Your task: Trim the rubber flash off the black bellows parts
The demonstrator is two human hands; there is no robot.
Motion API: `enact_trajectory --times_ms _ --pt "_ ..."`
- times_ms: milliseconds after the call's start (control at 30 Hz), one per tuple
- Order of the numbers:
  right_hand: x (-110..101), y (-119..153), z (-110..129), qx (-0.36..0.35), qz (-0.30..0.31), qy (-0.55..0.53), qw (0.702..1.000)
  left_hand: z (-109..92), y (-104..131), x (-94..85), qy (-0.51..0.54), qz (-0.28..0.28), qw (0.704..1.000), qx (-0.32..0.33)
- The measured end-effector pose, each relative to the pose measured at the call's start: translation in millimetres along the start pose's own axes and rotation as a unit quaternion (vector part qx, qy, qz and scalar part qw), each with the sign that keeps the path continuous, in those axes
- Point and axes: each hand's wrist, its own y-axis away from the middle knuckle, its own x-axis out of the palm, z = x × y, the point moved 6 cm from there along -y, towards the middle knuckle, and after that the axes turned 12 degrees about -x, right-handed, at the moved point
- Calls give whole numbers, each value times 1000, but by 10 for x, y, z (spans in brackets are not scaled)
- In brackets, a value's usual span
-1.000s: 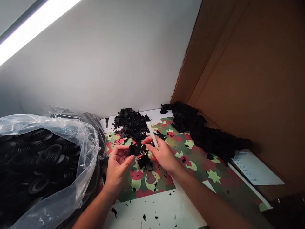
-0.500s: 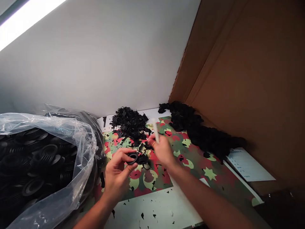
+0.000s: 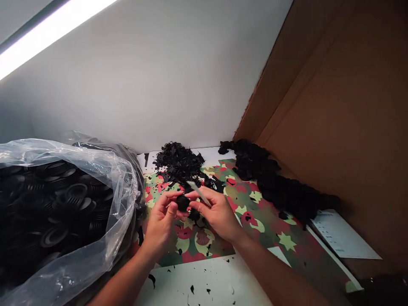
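Note:
My left hand [image 3: 161, 223] is closed on a round black rubber part [image 3: 182, 203], pinched between thumb and fingers in front of me. My right hand [image 3: 221, 214] is closed around a slim whitish stick-like tool [image 3: 199, 193], its upper end pointing up and left. The fingertips of that hand also meet the right side of the black part. Whether the tool touches the part cannot be made out. Just beyond both hands rises a heap of black rubber scraps [image 3: 178, 159], with loose bits scattered about.
At left stands a clear plastic bag [image 3: 123, 212] full of black ringed rubber parts [image 3: 54, 236]. A long black pile [image 3: 283, 191] lies along the cardboard wall [image 3: 344, 127] at right, near a white paper sheet [image 3: 346, 236]. Patterned paper [image 3: 287, 242] covers the worktop.
My right hand has moved left and down, bringing the tool to the black part in my left hand. The part is turned differently. The whole view has shifted slightly.

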Motion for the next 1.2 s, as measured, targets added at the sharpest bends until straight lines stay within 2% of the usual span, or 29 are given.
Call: enact_trajectory --times_ms 133,200,333,433,500,600,733,967,1067,1200 --pt "77 84 -25 51 -7 -40 998 -179 63 -31 -162 -62 978 117" --pt "108 104 -10 66 -5 -75 995 -247 102 -15 -215 -73 963 148" --pt "169 108 41 99 -17 -184 978 -268 139 8 -203 -56 966 151" --pt "226 135 16 166 -40 -272 947 -240 139 -34 -173 -77 969 156" --pt "262 154 2 192 -32 -300 934 -207 124 -69 -167 -92 970 152" --pt "246 141 7 166 -1 -261 951 -161 93 -109 -170 -99 972 130" --pt "86 71 56 68 -37 -99 992 -165 86 -108 -201 -102 968 115" --pt "67 31 177 -43 -52 79 995 -286 130 36 -278 -111 943 147" --pt "-19 -9 67 -23 -65 99 993 -340 157 124 -297 -88 935 171" --pt "-224 -49 -105 44 -111 13 993 -333 166 141 -286 -65 945 145"
